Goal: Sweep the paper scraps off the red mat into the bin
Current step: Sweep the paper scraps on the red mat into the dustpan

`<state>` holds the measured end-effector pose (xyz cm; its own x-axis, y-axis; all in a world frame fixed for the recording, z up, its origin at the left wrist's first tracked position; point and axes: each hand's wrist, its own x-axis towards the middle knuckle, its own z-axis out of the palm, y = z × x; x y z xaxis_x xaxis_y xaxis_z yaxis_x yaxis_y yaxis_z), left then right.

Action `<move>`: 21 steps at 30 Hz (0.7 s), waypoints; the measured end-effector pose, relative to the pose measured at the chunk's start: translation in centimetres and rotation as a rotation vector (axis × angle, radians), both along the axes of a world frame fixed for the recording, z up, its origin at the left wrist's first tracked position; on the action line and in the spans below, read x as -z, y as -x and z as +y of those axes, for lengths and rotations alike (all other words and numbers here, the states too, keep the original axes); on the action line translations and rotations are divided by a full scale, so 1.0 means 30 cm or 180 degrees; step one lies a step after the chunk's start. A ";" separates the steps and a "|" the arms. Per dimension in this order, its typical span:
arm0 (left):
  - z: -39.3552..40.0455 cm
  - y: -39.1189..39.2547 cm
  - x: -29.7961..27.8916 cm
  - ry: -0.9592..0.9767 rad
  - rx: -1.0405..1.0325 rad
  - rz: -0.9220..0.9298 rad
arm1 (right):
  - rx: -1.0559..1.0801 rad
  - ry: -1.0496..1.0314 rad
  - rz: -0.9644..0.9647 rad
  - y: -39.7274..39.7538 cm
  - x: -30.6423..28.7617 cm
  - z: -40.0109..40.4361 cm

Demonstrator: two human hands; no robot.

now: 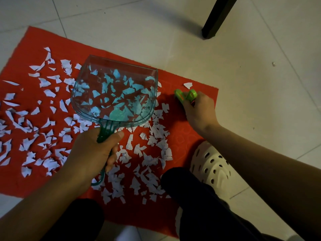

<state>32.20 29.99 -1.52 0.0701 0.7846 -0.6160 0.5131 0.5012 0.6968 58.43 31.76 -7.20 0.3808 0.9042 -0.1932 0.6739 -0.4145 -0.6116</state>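
Gripping hand (pixel 199 110) — green object (pixel 185 95) half-hidden

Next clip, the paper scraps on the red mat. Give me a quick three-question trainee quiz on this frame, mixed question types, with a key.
1. True or false: the left hand grips the handle of the clear green dustpan.
2. What is the right hand holding? A) a brush with bristles B) a small bright green object C) nothing
3. Fill in: most paper scraps lie on the red ____.

Key: 1 true; 2 B (what it is cannot be told); 3 mat.
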 end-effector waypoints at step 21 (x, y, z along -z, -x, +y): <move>0.003 -0.012 -0.002 0.0012 0.0006 -0.0001 | 0.1059 -0.0313 0.0070 -0.084 -0.020 0.016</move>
<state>32.56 30.07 -1.46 0.0719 0.7820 -0.6191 0.5139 0.5029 0.6950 60.96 32.25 -6.60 0.6546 0.7460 -0.1227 0.4979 -0.5475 -0.6725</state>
